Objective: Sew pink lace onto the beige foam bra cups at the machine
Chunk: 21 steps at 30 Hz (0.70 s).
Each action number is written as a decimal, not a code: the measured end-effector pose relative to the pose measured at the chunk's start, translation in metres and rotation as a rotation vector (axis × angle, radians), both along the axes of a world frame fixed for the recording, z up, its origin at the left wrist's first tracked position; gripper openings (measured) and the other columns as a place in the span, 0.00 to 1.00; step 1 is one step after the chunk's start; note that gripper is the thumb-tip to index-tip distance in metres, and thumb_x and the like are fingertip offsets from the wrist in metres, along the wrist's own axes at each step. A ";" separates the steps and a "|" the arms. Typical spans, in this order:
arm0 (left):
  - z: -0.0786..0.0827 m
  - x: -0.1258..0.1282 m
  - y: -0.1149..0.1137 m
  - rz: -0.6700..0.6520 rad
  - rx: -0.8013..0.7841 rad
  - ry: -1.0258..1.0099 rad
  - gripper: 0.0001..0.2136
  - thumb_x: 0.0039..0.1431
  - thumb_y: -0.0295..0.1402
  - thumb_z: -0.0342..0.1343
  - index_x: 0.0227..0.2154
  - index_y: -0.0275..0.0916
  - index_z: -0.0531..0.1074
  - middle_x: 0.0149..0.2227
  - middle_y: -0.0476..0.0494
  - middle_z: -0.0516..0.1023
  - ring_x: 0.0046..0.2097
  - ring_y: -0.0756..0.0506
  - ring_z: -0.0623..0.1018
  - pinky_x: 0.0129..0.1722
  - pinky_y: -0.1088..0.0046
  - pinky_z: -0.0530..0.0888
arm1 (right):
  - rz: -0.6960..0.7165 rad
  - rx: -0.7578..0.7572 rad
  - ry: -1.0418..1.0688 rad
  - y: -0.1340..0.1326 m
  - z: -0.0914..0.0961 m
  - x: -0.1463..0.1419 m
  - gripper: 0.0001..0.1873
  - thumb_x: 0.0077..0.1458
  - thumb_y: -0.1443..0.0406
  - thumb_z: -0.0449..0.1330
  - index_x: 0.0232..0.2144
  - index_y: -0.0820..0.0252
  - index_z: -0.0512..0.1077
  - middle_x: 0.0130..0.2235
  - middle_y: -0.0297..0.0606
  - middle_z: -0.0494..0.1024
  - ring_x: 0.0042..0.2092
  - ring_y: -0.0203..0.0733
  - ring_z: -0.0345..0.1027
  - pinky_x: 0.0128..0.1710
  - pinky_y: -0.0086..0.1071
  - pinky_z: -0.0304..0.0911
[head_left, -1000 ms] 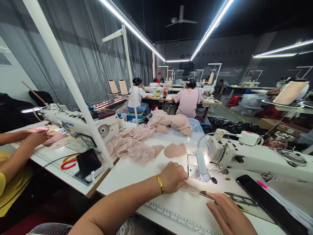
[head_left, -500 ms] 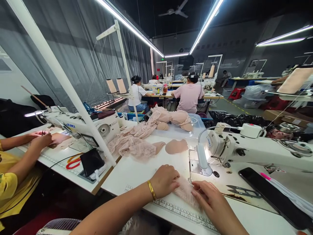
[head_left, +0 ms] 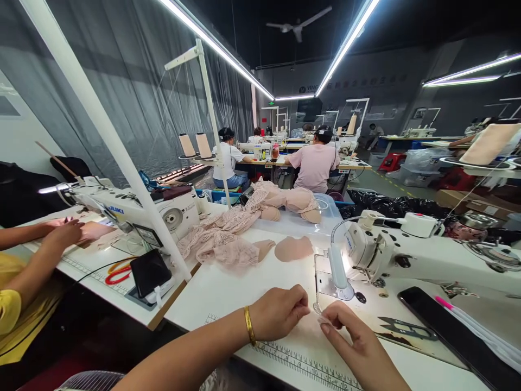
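Note:
My left hand [head_left: 283,312], with a gold bangle at the wrist, is closed in a pinch above the table. Whatever its fingers hold is hidden. Facing it, my right hand [head_left: 352,334] pinches a small pale bit of sheer fabric [head_left: 323,320] between thumb and forefinger. A small wire loop [head_left: 316,308] lies just beyond the right fingertips, at the corner of the sewing machine's metal plate [head_left: 325,285]. Past my hands lie a flat beige fabric piece [head_left: 293,248] and a heap of pink lace [head_left: 230,247].
My sewing machine [head_left: 431,244] stands at right, with thread snips [head_left: 407,327] and a black phone [head_left: 451,331] beside it. Beige bra cups [head_left: 301,201] rest on a clear plastic bin [head_left: 331,214]. At left, a co-worker's hands [head_left: 65,233] work by another machine [head_left: 138,209].
Both hands have closed into pinches. The sheer lace piece that was spread between them on the table is now mostly out of sight. The view has tilted slightly.

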<state>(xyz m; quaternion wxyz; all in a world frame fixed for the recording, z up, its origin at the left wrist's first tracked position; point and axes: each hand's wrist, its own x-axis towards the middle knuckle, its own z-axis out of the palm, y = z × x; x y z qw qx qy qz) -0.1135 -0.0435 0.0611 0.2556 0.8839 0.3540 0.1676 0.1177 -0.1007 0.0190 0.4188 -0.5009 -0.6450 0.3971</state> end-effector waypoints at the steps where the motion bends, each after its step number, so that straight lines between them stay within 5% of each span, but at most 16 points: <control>1: 0.004 0.001 0.003 -0.015 -0.047 0.030 0.06 0.74 0.37 0.52 0.46 0.42 0.69 0.32 0.52 0.80 0.33 0.48 0.77 0.34 0.73 0.70 | 0.028 -0.061 0.085 -0.001 0.005 0.001 0.17 0.64 0.47 0.60 0.31 0.51 0.72 0.36 0.32 0.73 0.41 0.44 0.67 0.44 0.35 0.62; 5: 0.017 0.008 0.035 0.033 -0.077 0.127 0.10 0.74 0.42 0.54 0.46 0.42 0.72 0.36 0.51 0.83 0.37 0.49 0.81 0.39 0.75 0.74 | 0.158 -0.371 0.402 0.008 0.016 0.003 0.18 0.59 0.47 0.66 0.32 0.52 0.71 0.29 0.30 0.76 0.36 0.42 0.66 0.41 0.35 0.60; 7: 0.017 0.014 0.059 0.178 0.017 0.153 0.13 0.73 0.41 0.55 0.53 0.39 0.71 0.50 0.40 0.82 0.52 0.42 0.81 0.53 0.67 0.75 | 0.172 -0.419 0.457 0.018 0.013 0.004 0.19 0.58 0.47 0.67 0.33 0.53 0.71 0.29 0.30 0.76 0.33 0.41 0.65 0.39 0.35 0.59; 10: 0.009 0.022 0.094 0.357 0.127 0.205 0.27 0.67 0.37 0.62 0.64 0.32 0.65 0.66 0.24 0.69 0.68 0.29 0.69 0.66 0.49 0.66 | 0.152 -0.419 0.464 0.029 0.005 0.003 0.22 0.57 0.44 0.66 0.36 0.54 0.73 0.31 0.31 0.76 0.33 0.41 0.66 0.38 0.35 0.59; 12: 0.001 0.026 0.110 0.398 0.152 0.243 0.27 0.66 0.35 0.63 0.65 0.32 0.66 0.66 0.23 0.70 0.67 0.28 0.70 0.66 0.47 0.67 | 0.147 -0.405 0.459 0.032 0.001 0.003 0.23 0.56 0.42 0.66 0.35 0.53 0.73 0.30 0.31 0.75 0.34 0.41 0.67 0.37 0.35 0.59; 16: -0.008 0.027 0.122 0.441 0.180 0.233 0.16 0.71 0.38 0.60 0.56 0.36 0.74 0.57 0.36 0.77 0.56 0.38 0.78 0.58 0.51 0.76 | 0.147 -0.377 0.418 0.031 -0.002 0.004 0.23 0.56 0.42 0.66 0.33 0.54 0.74 0.30 0.31 0.75 0.34 0.41 0.67 0.37 0.35 0.59; 21: 0.014 0.014 0.118 0.602 0.242 0.043 0.09 0.69 0.25 0.52 0.42 0.36 0.78 0.48 0.35 0.79 0.54 0.39 0.77 0.59 0.57 0.73 | 0.101 -0.364 0.401 0.031 0.000 0.005 0.22 0.56 0.42 0.66 0.33 0.54 0.73 0.31 0.31 0.75 0.35 0.42 0.68 0.36 0.35 0.61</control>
